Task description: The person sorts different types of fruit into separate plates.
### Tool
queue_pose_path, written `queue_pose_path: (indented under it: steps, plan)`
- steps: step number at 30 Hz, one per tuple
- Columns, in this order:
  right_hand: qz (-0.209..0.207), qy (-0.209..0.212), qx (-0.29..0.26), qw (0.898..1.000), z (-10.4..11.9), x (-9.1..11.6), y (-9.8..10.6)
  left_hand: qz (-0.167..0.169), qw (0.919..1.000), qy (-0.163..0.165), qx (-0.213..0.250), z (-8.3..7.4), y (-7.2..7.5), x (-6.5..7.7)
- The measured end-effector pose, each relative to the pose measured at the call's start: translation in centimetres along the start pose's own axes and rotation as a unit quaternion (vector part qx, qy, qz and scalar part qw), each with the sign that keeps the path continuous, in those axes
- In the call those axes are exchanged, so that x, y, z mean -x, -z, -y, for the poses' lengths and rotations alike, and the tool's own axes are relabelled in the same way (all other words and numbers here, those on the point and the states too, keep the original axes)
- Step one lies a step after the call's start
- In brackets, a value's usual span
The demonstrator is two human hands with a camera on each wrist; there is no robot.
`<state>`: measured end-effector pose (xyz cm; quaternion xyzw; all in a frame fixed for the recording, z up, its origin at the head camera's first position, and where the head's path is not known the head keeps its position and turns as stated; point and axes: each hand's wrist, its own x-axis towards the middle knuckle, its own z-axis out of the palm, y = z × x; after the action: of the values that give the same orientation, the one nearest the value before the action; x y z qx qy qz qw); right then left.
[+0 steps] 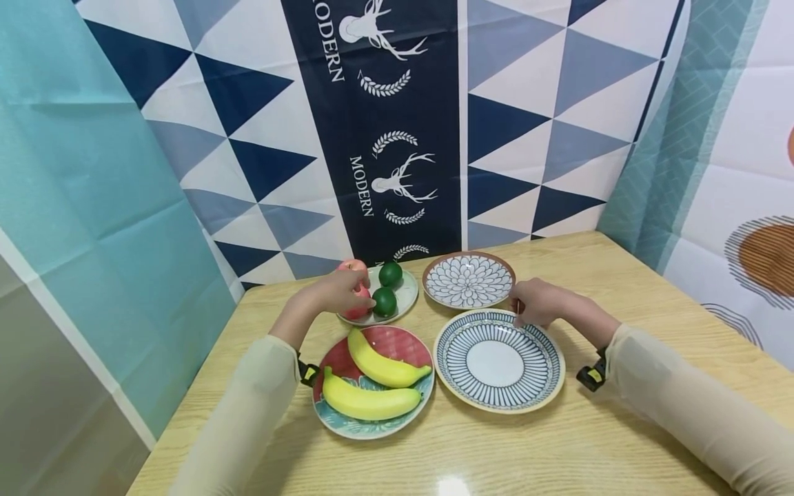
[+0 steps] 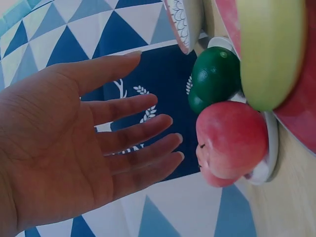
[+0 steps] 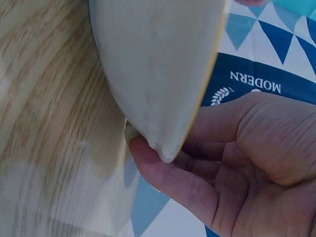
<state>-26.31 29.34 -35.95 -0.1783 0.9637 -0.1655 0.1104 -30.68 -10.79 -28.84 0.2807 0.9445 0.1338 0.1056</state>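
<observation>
My left hand reaches over the red apples on a pale plate at the back. In the left wrist view that hand has its fingers stretched out and apart, holding nothing, short of an apple. Two dark green round fruits lie beside the apples. With my right hand I pinch the far right rim of a blue-striped plate. The right wrist view has the fingers under the pale underside of this plate, at its edge.
Two yellow bananas lie on a red and green plate at the front left. A brown-rimmed plate with a petal pattern stands behind the striped one. Patterned cloth hangs along the back of the wooden table.
</observation>
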Motion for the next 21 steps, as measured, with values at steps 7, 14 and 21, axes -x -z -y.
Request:
queue_pose_path:
  steps: [7,14,21]
  plan:
    - [-0.01,0.008,0.007,1.0,0.0,0.0,-0.1,0.009,0.996,-0.015,-0.088,-1.3,0.2,-2.4]
    - [-0.008,-0.001,0.004,1.0,0.1,0.0,-0.2,0.025,0.9955,0.019,-0.09,-2.7,-0.1,-4.6]
    - [-0.01,-0.008,0.004,1.0,0.1,-0.1,-0.3,0.025,0.9949,0.051,-0.084,-3.1,-1.1,-6.5]
